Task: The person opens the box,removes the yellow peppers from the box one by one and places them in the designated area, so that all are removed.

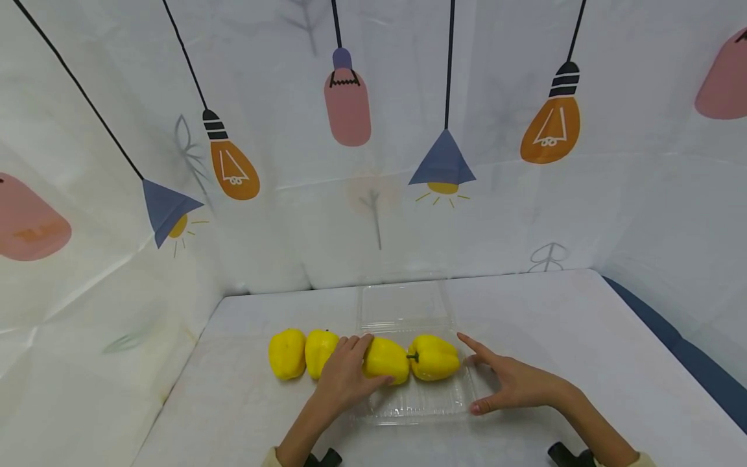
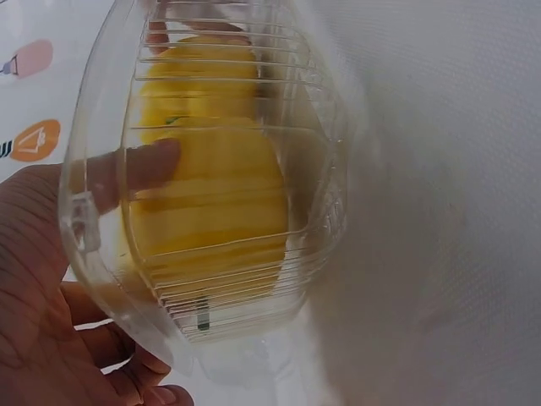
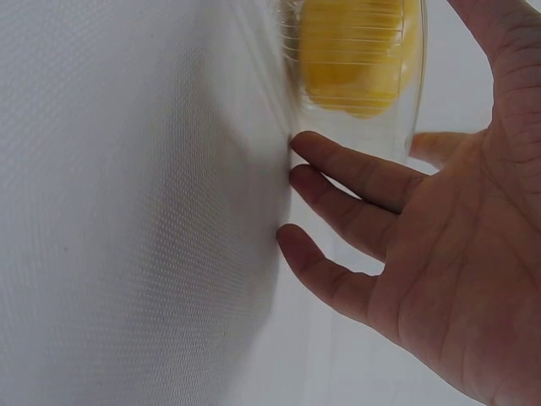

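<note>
Two yellow bell peppers lie end to end in a clear plastic container (image 1: 408, 408), whose lid (image 1: 403, 303) is folded back. My left hand (image 1: 348, 373) reaches over the container's left side and grips the left bell pepper (image 1: 385, 360), with the thumb on its near side. In the left wrist view that thumb shows through the ribbed clear wall. The right bell pepper (image 1: 434, 357) has its green stem towards the left one. Just right of the container, my right hand (image 1: 519, 383) has its fingers spread and holds nothing; its fingertips are near the table in the right wrist view.
Left of the container, two more yellow bell peppers stand on the white table (image 1: 233, 402): an outer pepper (image 1: 287, 353) and an inner pepper (image 1: 319, 350) partly behind my left hand. A white printed curtain (image 1: 292, 240) hangs around the table's back and sides.
</note>
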Demonstrator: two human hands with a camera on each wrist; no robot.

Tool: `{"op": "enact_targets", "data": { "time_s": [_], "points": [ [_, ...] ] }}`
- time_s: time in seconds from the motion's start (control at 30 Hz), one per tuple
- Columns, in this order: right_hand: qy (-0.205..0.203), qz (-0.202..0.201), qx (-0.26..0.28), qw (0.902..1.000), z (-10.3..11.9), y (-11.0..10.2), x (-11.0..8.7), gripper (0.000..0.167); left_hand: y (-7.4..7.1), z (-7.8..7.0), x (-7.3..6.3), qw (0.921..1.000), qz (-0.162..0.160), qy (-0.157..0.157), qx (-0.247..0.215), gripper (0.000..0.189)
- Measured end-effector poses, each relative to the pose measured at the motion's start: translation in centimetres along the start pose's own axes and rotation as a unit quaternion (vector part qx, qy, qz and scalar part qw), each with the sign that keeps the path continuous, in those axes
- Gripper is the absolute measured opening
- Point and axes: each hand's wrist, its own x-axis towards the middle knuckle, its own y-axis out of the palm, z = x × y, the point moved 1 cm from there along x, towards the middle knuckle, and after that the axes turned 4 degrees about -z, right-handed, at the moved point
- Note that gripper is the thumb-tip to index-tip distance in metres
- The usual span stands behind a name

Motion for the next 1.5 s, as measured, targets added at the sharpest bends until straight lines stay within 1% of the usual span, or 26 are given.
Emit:
{"op": "enact_targets", "data": {
  "time_s": [0.5, 0.77, 0.9, 1.07, 1.37, 1.5],
  "points": [
    [-0.001, -0.001, -0.008, 1.0, -0.1, 0.0, 0.2, 0.111, -1.2, 0.2, -0.3, 0.9988, 0.004, -0.012, -0.048, 0.079],
    [0.001, -0.001, -0.002, 1.0, -0.1, 0.0, 0.1, 0.111, -1.5, 0.4, -0.4, 0.998, -0.004, -0.03, -0.056, 0.082],
    [0.0, 0.0, -0.001, 1.0, -0.1, 0.0, 0.1, 0.111, -1.8, 0.4, -0.5, 0.9975, -0.008, -0.032, -0.062, 0.083],
    [0.0, 0.001, -0.001, 1.0, -0.1, 0.0, 0.1, 0.111, -2.6, 0.2, -0.7, 0.9957, -0.006, -0.031, -0.087, 0.082],
    [0.001, 0.003, 0.005, 1.0, -0.1, 0.0, 0.0, 0.111, -3.9, 0.6, -1.1, 0.9917, -0.005, -0.007, -0.128, 0.078],
    [0.003, 0.002, 0.002, 1.0, -0.1, 0.0, 0.0, 0.111, -4.4, 0.7, -1.4, 0.9911, -0.012, 0.001, -0.132, 0.077]
  ]
}}
